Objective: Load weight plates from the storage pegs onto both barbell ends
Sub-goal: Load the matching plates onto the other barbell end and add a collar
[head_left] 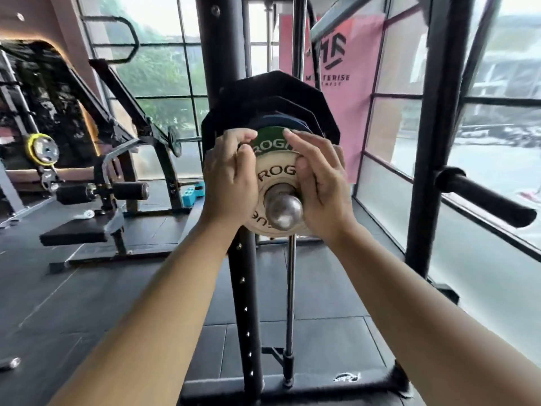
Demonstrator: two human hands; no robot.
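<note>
Left hand (227, 174) and right hand (320, 183) both curl tight on the rims of the small cream plate (275, 174) — black ROGUE lettering — frontmost on the steel storage peg (283, 210), green plate (270, 139) and black plates (263, 92) behind; pull-off step, I'd say — next, a straight slide clear of the tip.

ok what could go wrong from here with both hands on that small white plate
1. The left hand and right hand grip the white plate by its edges. Fingertips reaching behind it could get pinched against the green plate.
2. The white plate sits outermost, near the tip of the peg. If it slides off before the grip is firm, it may drop to the floor.
</note>
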